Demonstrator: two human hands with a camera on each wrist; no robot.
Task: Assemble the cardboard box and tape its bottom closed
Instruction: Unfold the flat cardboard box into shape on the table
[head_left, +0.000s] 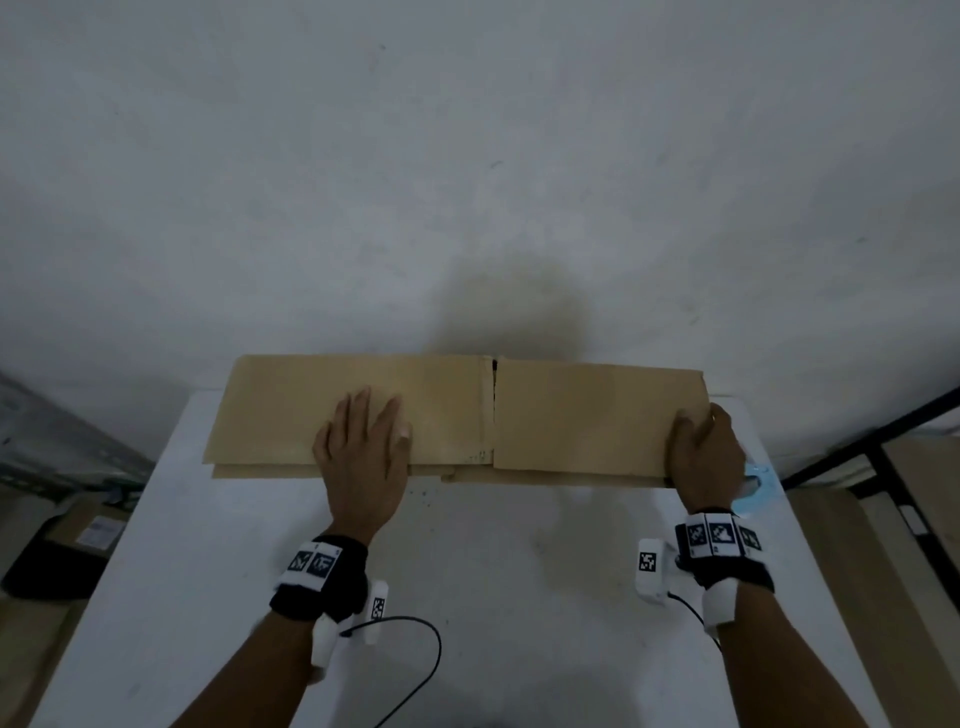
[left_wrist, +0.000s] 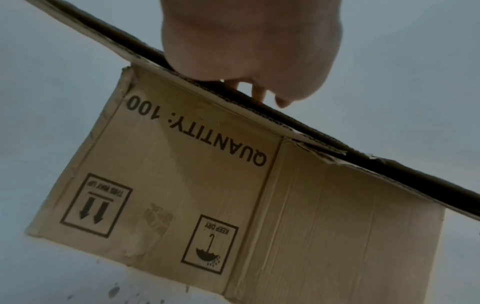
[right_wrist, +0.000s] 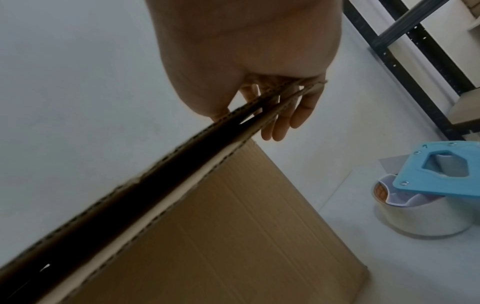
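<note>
The table carries the box, still folded flat and standing on its far half, its 2 layers barely parted along the top edge. To open it well, I would keep the left hand, spread flat on the upper flap, as the anchor while the right hand, gripping the right end with fingers curled round the edge, pushes inward to square the walls. The tape dispenser waits just beside that end.

Left hand lies flat, fingers straight and spread, atop the cardboard box. Right hand grips the box's right end, thumb above.
</note>
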